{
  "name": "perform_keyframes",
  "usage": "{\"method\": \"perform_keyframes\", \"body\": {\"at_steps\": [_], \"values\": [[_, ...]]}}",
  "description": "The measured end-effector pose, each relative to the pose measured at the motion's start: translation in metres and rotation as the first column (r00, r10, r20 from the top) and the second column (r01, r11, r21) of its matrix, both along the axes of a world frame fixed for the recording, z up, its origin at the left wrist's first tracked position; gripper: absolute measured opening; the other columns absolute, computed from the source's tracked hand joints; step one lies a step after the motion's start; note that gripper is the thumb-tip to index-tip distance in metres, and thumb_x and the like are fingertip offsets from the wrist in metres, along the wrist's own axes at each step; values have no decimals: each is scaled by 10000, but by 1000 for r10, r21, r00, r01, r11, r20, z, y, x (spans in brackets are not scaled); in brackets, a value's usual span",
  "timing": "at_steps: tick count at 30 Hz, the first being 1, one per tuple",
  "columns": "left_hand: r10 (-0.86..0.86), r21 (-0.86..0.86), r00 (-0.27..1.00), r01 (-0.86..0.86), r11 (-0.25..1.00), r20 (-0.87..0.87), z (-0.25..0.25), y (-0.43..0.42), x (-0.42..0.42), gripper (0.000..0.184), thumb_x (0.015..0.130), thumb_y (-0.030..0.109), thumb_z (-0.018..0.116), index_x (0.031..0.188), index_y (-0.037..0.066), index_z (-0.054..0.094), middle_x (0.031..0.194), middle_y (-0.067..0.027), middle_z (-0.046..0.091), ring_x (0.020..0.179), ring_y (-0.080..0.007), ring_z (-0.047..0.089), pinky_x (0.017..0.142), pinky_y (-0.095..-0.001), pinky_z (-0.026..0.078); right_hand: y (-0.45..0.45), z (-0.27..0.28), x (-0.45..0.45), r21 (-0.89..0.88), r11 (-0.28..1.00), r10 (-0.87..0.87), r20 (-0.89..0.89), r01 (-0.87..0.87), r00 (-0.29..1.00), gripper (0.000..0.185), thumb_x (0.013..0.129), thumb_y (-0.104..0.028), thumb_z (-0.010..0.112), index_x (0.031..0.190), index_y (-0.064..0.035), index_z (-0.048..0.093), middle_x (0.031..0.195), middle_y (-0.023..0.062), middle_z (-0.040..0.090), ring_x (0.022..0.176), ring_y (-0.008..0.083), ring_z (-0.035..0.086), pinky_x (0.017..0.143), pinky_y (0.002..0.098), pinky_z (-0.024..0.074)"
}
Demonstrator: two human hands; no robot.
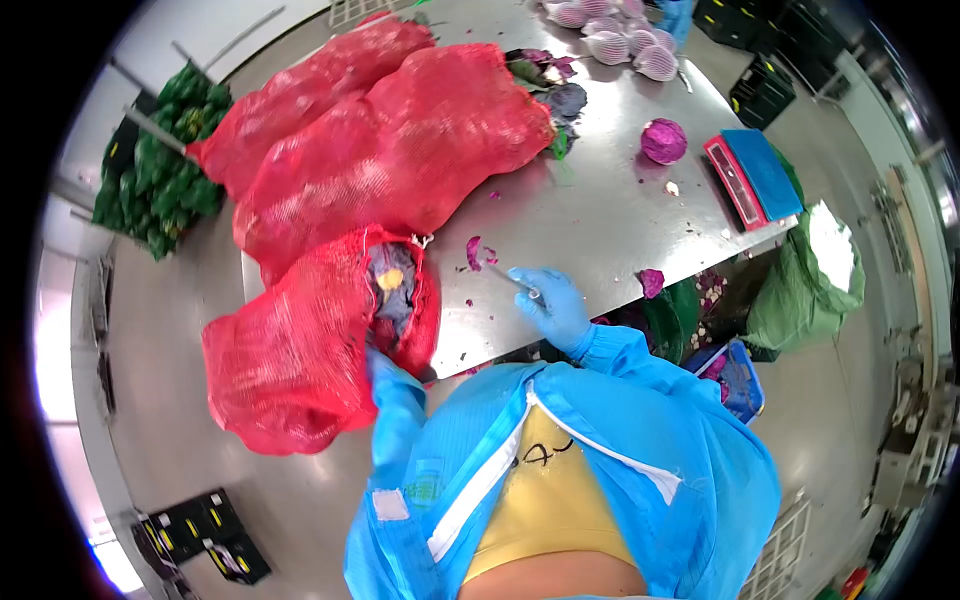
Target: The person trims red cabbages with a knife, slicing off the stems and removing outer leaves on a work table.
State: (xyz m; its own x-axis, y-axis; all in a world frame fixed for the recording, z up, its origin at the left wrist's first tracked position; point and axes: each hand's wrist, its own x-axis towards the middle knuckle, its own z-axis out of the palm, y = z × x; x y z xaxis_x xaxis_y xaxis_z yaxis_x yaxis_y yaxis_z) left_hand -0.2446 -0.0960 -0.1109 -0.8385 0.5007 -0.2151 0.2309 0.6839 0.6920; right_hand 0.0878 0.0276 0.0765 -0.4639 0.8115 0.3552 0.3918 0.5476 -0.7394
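Note:
My right hand (553,308), in a blue glove, is closed around a small knife (503,274). The blade points left over the metal table, toward a torn purple cabbage leaf (474,252). My left hand (378,362) reaches to the open mouth of a red mesh sack (290,350) at the table's left edge; its fingers are hidden by the sack. Dark purple cabbage (392,285), with a pale cut stem, shows inside the sack's opening. A trimmed red cabbage (663,141) stands alone farther back on the table.
Two full red mesh sacks (400,150) lie across the table's left side. Wrapped cabbages (625,40) are at the back. A blue-topped scale (752,178) stands at the right edge. A green sack (805,300) and a blue basket (742,385) are on the right, below table height.

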Motion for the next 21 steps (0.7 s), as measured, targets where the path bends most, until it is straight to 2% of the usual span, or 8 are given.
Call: {"method": "perform_keyframes", "body": {"at_steps": [5,9,10,11,14,16,19,21], "values": [[-240,-625,967,133,770,-90,93,37,-28,482,923,318,382,1353,100,381,1359,-115,444,1217,-257,454,1012,-386,365,-1,-22,14,-84,996,-21,7,22,1000,316,823,-180,617,1117,-65,596,890,138,614,821,303,561,763,397,435],[-441,-790,889,183,585,-120,160,79,29,509,940,402,336,1388,159,341,1392,-73,415,1219,-238,453,1010,-387,372,-1,-30,13,-326,945,-63,-121,20,991,311,874,-180,588,1149,-36,569,832,90,616,720,198,577,706,317,461],[-368,-516,925,272,812,-92,28,89,-24,507,927,420,377,1341,129,386,1356,-169,436,1215,-290,453,1016,-404,366,3,-38,9,-397,918,-75,-190,-7,979,317,891,-186,573,1170,-37,554,832,74,617,712,167,576,701,295,464],[-153,45,909,184,982,-388,-64,120,-61,559,910,435,426,1347,90,375,1344,-233,425,1237,-315,432,1033,-415,342,11,-46,4,-456,889,-93,-259,-36,961,323,907,-192,559,1191,-39,540,831,59,619,705,137,574,697,273,467],[177,254,978,-144,956,-113,97,112,33,726,841,571,505,1322,33,426,1357,-219,423,1239,-369,401,1051,-429,294,32,-73,-13,-569,811,-59,-309,-135,949,382,939,-225,517,1281,-62,472,941,71,621,797,136,595,703,299,503],[111,453,940,51,890,-324,76,101,35,747,829,580,525,1312,17,438,1356,-225,421,1230,-384,402,1048,-438,289,43,-73,-32,-683,714,-91,-308,-154,947,394,939,-240,520,1298,-87,464,983,71,613,784,139,596,699,305,511],[51,514,971,79,854,-234,82,57,61,639,874,480,536,1267,-20,469,1224,-229,537,1126,-344,506,1006,-408,345,53,-93,-64,-829,523,-195,-342,-197,919,412,925,-267,546,1309,-142,465,1006,66,603,722,149,597,645,308,517],[-348,651,935,227,724,61,99,32,62,490,926,374,492,1207,-27,509,1039,-167,637,956,-252,595,910,-339,422,54,-104,-81,-868,437,-250,-369,-236,895,417,913,-278,571,1304,-171,473,986,62,602,673,157,596,596,305,514]]}}
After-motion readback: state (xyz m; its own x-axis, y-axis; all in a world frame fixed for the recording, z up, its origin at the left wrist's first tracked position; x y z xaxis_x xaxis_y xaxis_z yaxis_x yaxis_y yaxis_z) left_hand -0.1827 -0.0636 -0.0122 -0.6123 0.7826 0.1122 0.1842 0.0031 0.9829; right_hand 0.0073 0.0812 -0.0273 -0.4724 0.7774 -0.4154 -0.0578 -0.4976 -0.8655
